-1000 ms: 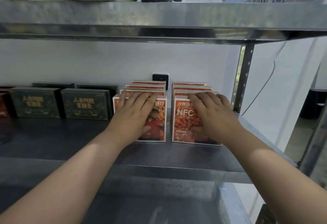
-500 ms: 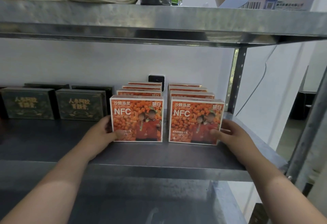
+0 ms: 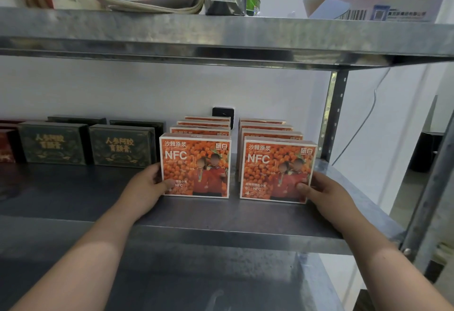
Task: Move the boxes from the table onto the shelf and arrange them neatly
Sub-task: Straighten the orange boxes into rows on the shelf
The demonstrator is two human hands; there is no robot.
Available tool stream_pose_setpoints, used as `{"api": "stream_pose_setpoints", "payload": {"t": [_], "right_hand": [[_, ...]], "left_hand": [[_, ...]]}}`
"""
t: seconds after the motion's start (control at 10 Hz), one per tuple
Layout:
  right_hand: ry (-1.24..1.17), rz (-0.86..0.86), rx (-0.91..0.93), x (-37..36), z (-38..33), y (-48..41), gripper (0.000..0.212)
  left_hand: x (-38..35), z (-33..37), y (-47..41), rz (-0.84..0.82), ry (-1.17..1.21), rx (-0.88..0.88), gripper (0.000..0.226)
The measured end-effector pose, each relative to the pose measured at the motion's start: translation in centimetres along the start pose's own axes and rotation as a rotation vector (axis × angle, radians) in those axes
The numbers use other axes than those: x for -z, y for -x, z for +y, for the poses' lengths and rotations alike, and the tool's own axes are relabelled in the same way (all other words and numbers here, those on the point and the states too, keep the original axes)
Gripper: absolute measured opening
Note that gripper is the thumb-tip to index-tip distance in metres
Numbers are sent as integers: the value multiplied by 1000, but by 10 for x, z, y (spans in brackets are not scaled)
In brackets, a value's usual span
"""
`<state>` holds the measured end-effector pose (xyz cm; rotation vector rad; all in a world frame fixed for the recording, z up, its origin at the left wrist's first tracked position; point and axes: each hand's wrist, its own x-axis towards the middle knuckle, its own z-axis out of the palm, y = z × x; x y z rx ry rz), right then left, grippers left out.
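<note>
Two rows of orange boxes stand upright on the metal shelf [image 3: 73, 195], one behind another — the left front box [image 3: 195, 165] and the right front box [image 3: 277, 170] sit side by side with a gap between them. The left hand [image 3: 145, 187] clasps the left box's outer edge, thumb on its face; the right hand [image 3: 324, 192] grips the right box likewise — dark green boxes [image 3: 122, 144] stand further left.
</note>
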<state>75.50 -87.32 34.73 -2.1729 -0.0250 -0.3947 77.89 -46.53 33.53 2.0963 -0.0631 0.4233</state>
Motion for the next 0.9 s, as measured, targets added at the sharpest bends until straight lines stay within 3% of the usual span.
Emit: {"api": "stream_pose_setpoints", "payload": {"t": [0.7, 0.9], "right_hand": [[53, -15, -9, -1, -3, 2, 32], [-103, 94, -18, 2, 2, 3, 40]], "left_hand": [[-1, -2, -2, 13, -89, 12, 33], [0, 7, 6, 116, 84, 15, 37]]}}
